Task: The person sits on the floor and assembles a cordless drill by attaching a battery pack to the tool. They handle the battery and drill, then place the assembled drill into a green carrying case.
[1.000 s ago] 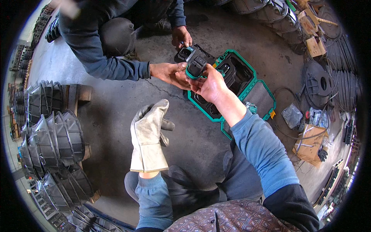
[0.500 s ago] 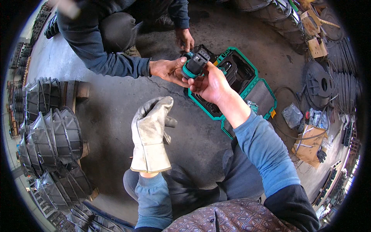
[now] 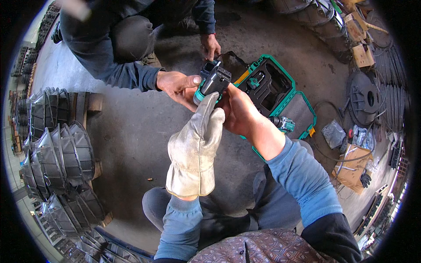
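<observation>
A green and black cordless power tool (image 3: 214, 84) is held up at the centre, its black battery end facing me. My bare right hand (image 3: 239, 108) is closed on its right side, the fingers partly hidden. My left hand (image 3: 193, 147), in a pale leather work glove, reaches up from below with fingers stretched, its fingertips against the tool's near side. A co-worker's bare hand (image 3: 177, 87) grips the tool from the left. The co-worker's other hand (image 3: 210, 46) is just beyond it, at a dark part I cannot make out.
An open green tool case (image 3: 293, 83) with a black moulded inside lies on the floor to the right. Another green tool (image 3: 286, 124) shows beside my right wrist. Ribbed metal parts (image 3: 63, 149) are stacked at left. Cardboard (image 3: 351, 168) and a plastic bag (image 3: 334, 133) lie at right.
My gloved left hand has moved up and right to the tool, its fingers straightening. The tool and the hands on it have shifted slightly left and nearer.
</observation>
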### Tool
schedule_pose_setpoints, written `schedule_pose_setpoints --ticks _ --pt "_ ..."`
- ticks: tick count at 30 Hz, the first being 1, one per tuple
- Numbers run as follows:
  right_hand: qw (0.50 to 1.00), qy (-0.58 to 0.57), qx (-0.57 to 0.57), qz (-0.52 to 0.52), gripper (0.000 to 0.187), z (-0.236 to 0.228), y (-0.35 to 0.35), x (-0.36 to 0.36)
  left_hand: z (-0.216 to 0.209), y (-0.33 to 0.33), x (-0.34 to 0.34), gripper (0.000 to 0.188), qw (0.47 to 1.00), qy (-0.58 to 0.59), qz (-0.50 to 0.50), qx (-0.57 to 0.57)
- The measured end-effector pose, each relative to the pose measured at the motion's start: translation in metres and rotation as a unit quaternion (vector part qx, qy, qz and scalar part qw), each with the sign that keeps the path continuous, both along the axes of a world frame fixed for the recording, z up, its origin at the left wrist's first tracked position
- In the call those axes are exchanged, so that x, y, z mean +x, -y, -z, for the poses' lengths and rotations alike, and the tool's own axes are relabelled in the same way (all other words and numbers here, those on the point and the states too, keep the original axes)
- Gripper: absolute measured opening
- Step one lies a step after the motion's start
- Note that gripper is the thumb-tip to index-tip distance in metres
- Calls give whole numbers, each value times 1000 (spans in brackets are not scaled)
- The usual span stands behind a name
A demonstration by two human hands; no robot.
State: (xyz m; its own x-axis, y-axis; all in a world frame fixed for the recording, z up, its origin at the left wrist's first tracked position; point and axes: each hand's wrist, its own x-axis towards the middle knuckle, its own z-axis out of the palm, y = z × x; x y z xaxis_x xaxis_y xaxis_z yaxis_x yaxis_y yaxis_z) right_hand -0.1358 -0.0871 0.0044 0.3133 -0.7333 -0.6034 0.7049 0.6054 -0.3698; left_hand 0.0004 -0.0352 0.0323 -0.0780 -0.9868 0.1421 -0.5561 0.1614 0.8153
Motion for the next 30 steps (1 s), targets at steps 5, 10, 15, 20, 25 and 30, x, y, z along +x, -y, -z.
schedule_pose_setpoints --ticks 5,10,15,20,25,30 --pt "998 50 -29 6 54 4 -3 -1 -5 0 -6 37 1000 -4 -6 19" --pt "999 36 -4 -4 59 1 -3 2 -6 1 -3 35 1000 -7 27 3" --pt "996 85 1 6 53 15 -6 5 -23 -5 11 34 989 44 133 38" --pt "999 38 24 -7 53 17 -5 12 -14 -9 16 35 992 49 105 55" --pt "999 10 32 -1 54 57 -6 18 -6 -9 19 36 993 45 92 64" --pt "998 3 70 -3 54 62 4 25 -4 -10 26 37 993 48 81 72"
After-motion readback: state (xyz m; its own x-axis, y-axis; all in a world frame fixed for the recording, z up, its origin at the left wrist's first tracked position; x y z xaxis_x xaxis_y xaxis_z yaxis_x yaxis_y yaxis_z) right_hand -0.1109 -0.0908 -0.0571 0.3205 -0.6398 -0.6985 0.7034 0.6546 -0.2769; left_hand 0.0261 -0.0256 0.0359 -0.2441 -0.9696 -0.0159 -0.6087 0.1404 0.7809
